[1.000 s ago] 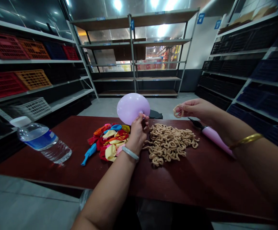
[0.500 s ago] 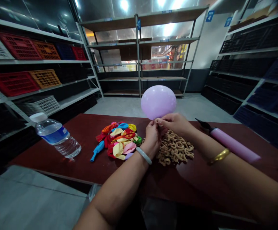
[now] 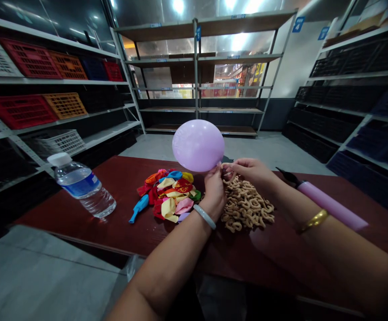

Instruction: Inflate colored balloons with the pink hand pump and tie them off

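A blown-up light purple balloon (image 3: 198, 145) hangs tilted to the left above the table. My left hand (image 3: 215, 185) is closed around its neck, with the thumb side up. Close beside it, the fingers of my right hand (image 3: 250, 171) pinch together at the balloon's tail end; fingers partly hide the detail there. Under both hands spreads a pile of beige curled pieces (image 3: 247, 207). To the left lies a heap of flat balloons (image 3: 169, 196) in many colours, with a blue balloon (image 3: 139, 208) at its edge.
A water bottle (image 3: 84, 185) with a white cap stands on the left of the dark red table (image 3: 123, 178). At the right lies a pink hand pump (image 3: 331, 205) with a black nozzle. Shelves (image 3: 196, 89) with crates (image 3: 30, 58) surround the table.
The balloon has swung left and tipped over to the left. My right fingers have drawn slightly away from my left hand, which still grips the neck. The view has shifted a little.
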### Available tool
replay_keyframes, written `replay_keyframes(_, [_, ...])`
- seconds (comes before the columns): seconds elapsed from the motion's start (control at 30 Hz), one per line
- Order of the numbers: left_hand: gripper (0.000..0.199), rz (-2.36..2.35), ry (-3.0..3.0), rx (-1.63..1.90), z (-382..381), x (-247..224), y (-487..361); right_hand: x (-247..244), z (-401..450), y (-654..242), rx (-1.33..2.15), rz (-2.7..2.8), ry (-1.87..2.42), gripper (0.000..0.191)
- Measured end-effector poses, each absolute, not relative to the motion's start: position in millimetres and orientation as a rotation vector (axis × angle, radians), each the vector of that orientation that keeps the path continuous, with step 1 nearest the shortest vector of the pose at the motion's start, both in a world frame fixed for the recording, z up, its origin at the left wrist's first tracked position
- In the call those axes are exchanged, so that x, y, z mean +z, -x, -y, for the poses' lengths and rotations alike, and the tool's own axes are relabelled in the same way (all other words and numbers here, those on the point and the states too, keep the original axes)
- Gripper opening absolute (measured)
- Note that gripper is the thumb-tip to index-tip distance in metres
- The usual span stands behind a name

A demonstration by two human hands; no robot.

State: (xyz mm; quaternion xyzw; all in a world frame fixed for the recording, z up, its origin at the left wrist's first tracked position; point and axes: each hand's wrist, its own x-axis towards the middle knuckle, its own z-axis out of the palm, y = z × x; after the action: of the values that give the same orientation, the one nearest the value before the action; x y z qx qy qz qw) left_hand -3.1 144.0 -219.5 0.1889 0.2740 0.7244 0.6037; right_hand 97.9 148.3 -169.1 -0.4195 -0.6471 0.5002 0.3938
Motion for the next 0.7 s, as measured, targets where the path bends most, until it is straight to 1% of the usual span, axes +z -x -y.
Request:
replay_keyframes(0.17, [0.027, -0.496, -0.513, 1.709, -148.7, -225.3, 5.7, -171.2, -145.0, -97.3, 1.447, 1.502, 1.025, 0.024])
replay_keyframes(0.37, [0.028, -0.397, -0.521, 1.681, -153.8, -225.3, 10.0, -167.9, -141.8, -96.3, 1.643, 1.252, 1.010, 0.015])
replay_keyframes(0.47, [0.026, -0.365, -0.489, 1.637, -151.3, -221.4, 10.1, -167.3, -141.8, -97.7, 1.734, 1.129, 0.961, 0.012])
replay_keyframes(0.6, [0.028, -0.473, -0.452, 1.716, -154.0, -226.6, 10.7, -176.3, -139.6, -98.7, 1.872, 1.030, 0.938, 0.015])
replay_keyframes(0.7, [0.031, -0.663, -0.584, 1.784, -161.9, -235.6, 14.2, -181.0, -137.4, -99.2, 1.847, 1.072, 0.931, 0.016])
